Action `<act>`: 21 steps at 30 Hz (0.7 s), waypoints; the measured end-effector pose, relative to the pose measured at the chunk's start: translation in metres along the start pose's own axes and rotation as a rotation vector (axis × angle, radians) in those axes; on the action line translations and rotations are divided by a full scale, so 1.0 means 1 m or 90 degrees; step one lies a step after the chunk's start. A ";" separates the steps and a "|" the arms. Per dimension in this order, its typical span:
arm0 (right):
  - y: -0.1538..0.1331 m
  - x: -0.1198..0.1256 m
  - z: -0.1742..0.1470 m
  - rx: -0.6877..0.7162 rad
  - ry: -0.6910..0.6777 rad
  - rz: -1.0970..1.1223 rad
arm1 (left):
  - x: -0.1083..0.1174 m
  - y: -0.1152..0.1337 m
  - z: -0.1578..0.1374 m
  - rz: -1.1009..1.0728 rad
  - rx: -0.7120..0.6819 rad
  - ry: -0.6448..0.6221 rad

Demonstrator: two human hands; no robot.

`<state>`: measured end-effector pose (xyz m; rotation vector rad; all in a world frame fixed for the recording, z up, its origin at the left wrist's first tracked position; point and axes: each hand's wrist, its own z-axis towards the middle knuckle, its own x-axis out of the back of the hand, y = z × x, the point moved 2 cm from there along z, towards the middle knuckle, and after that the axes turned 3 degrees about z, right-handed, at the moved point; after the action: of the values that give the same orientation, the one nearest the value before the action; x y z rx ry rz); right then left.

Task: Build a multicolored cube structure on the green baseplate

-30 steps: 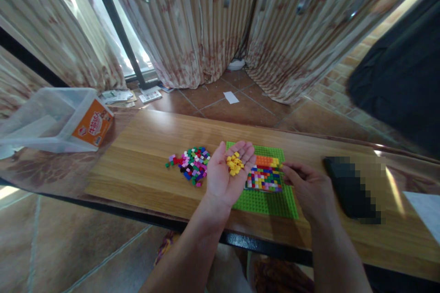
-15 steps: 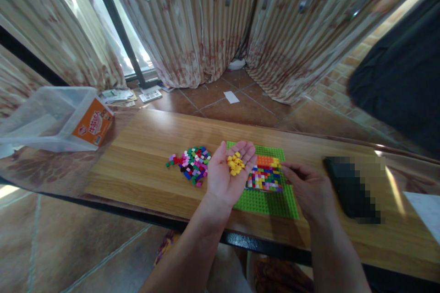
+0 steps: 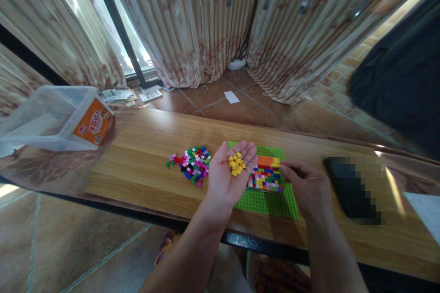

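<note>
The left hand, palm up and apart from the right, cups one cluster of yellow bricks, apparently as a tray near one assembled block on one green baseplate. The right hand has thumb and forefinger close together beside the block's right edge, though whether they pinch a brick cannot be told; one mixed brick pile, uncounted, lies farther left

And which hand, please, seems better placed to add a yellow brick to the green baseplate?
The right hand, probably: it is beside the built bricks, while the left hand, palm up, holds yellow bricks.
</note>
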<state>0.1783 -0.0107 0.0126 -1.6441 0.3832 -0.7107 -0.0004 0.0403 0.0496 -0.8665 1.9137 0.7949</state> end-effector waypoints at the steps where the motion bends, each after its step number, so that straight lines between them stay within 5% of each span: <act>1: 0.001 0.000 0.000 -0.013 0.000 0.019 | 0.000 0.000 0.000 0.000 0.001 0.000; 14: 0.008 -0.004 0.003 -0.080 -0.028 0.125 | 0.001 -0.010 0.001 0.014 0.018 -0.011; 18: 0.002 -0.003 -0.002 -0.052 -0.010 0.099 | -0.001 -0.015 -0.002 0.019 0.039 -0.027; 21: -0.012 0.000 -0.010 0.054 0.054 0.074 | -0.003 -0.018 -0.005 0.027 0.065 -0.034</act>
<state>0.1701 -0.0155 0.0244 -1.5034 0.4987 -0.7007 0.0134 0.0275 0.0511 -0.7382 1.9129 0.7314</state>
